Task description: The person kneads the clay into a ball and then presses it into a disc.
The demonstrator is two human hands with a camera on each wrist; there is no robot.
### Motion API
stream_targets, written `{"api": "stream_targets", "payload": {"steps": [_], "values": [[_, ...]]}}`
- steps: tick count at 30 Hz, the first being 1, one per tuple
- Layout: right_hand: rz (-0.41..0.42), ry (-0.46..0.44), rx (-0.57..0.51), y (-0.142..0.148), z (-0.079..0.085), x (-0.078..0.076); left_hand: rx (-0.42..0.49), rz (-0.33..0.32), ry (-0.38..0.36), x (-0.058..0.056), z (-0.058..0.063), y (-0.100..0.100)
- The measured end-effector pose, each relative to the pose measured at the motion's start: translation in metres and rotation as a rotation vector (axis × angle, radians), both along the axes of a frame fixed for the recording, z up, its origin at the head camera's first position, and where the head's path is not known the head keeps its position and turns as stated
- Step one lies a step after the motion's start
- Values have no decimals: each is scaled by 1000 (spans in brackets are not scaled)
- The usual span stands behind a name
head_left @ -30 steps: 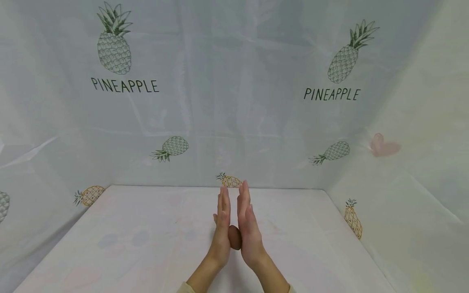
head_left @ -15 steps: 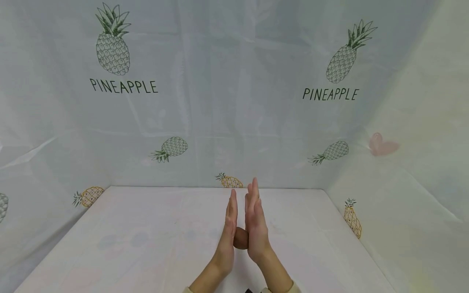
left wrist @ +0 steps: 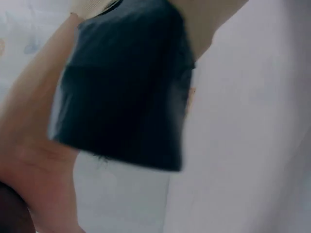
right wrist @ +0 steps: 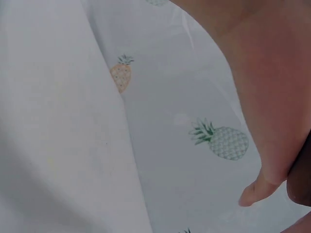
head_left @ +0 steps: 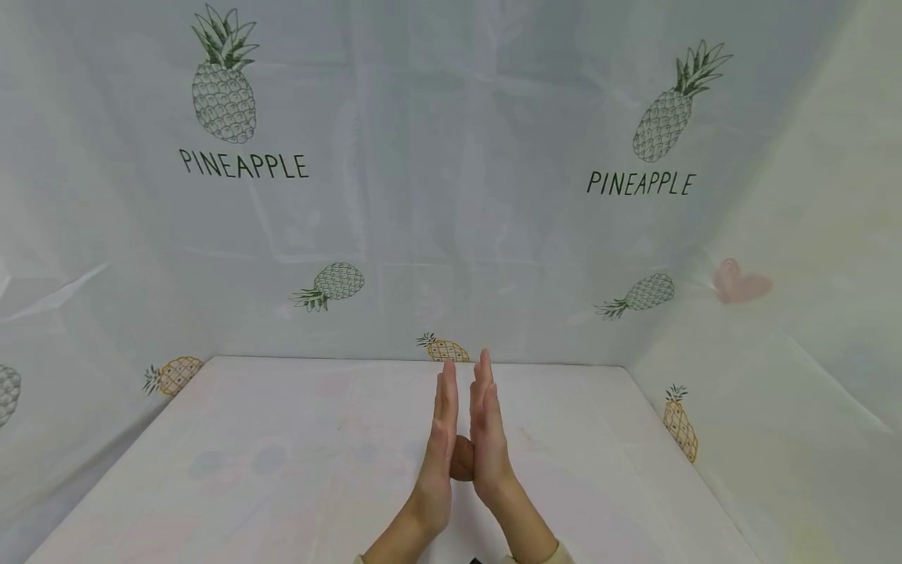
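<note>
In the head view, a brown lump [head_left: 462, 460] that looks like modelling clay sits pressed between my two palms, over the white-covered table. My left hand [head_left: 438, 458] is upright on its left side, fingers straight and pointing away from me. Facing it, my right hand [head_left: 491, 442] presses from the other side with straight fingers too. Part of the brown lump [left wrist: 13, 213] shows at the lower left corner of the left wrist view, against a palm. The right wrist view catches the lump [right wrist: 300, 187] at its right edge, mostly cut off.
A white tabletop [head_left: 296, 462] with faint coloured patches spreads around the hands. Behind it hangs a pale sheet [head_left: 451, 196] printed with pineapples, with further sheeting along both sides. A dark flap [left wrist: 126, 87] by a beige sleeve fills much of the left wrist view.
Both hands have shifted a little right since a second ago and slid against each other. The brown lump between the palms shows a different outline, wider half a second ago and narrower now.
</note>
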State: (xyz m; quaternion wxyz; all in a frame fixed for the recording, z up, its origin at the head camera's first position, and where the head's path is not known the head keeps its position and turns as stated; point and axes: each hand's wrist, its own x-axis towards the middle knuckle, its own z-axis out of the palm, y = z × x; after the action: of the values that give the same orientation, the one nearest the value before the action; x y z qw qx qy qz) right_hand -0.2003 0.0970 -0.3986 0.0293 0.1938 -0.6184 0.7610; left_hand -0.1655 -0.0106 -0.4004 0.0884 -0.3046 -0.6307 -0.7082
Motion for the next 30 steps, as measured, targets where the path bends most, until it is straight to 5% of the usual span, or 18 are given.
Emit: {"api": "stream_targets", "payload": {"steps": [9, 19, 30], "values": [[103, -20, 57, -16, -7, 7, 17, 90, 56, -10, 7, -11], [190, 29, 23, -21, -3, 16, 29, 184, -32, -26, 1, -22], [126, 128, 86, -16, 7, 20, 7, 254, -25, -39, -12, -20]]}}
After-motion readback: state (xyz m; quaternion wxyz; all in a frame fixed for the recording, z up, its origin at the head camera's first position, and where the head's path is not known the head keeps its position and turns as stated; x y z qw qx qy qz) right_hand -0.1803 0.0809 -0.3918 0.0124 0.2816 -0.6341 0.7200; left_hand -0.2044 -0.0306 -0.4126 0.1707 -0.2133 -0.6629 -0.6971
